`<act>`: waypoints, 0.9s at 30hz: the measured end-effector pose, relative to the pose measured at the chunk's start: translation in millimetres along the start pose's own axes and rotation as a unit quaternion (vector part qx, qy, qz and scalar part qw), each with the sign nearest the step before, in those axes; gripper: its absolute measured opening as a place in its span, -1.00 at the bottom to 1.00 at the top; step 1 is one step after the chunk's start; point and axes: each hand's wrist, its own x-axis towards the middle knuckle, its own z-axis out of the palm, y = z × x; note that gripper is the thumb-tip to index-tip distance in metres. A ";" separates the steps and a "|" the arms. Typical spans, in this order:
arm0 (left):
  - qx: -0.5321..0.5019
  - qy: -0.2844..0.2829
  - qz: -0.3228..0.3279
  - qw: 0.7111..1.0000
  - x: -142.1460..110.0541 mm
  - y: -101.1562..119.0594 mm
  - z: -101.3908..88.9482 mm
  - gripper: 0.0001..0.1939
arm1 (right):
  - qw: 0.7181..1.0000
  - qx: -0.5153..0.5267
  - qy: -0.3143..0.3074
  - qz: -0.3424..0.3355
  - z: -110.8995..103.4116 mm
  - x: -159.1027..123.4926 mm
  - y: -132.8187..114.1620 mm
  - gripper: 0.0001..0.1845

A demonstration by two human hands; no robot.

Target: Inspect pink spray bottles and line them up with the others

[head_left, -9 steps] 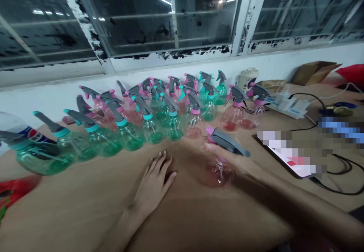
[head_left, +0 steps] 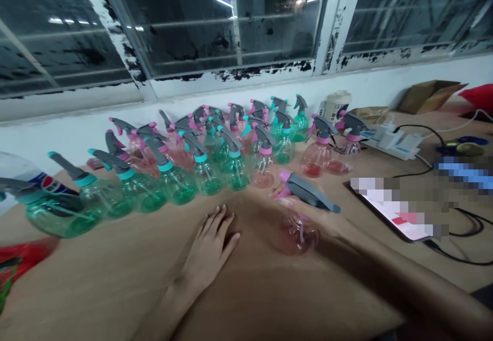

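My right hand (head_left: 308,212) is wrapped around the neck of a pink spray bottle (head_left: 295,235), just under its grey and pink trigger head. The bottle is clear pink plastic and stands upright on the wooden table (head_left: 246,284). My left hand (head_left: 208,246) lies flat on the table to the left, fingers stretched out and holding nothing. Beyond its fingertips stands a row of green spray bottles, the nearest being a green spray bottle (head_left: 209,176). A pink spray bottle (head_left: 264,169) stands at the right end of that row.
More spray bottles crowd behind, against the wall. A large Pepsi bottle (head_left: 17,166) and a red bag (head_left: 26,259) are at the left. At the right lie a lit phone (head_left: 389,210) with a cable and a power strip (head_left: 396,146). A white cup (head_left: 337,106) stands near the wall.
The fingers of my right hand have shifted slightly around the bottle's trigger. The bottle and my left hand stay nearly where they were, and the view has moved a little.
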 end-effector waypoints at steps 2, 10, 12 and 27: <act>0.000 0.007 0.001 1.000 -0.3 -0.3 1.8 -0.56 | 1.000 0.014 -0.012 -0.009 0.4 0.9 -3.9 -0.67; 0.001 0.011 0.003 1.000 0.7 0.4 2.7 -0.56 | 0.998 0.055 0.021 -0.024 1.7 -0.2 -0.2 -0.48; 0.001 0.008 0.001 1.000 1.0 1.1 1.4 -0.56 | 0.999 0.036 0.022 -0.021 -0.3 -1.0 0.0 -0.54; -0.006 0.013 0.000 1.000 0.5 0.7 3.1 -0.56 | 0.999 0.013 -0.009 0.038 -12.0 -8.3 -16.6 -0.70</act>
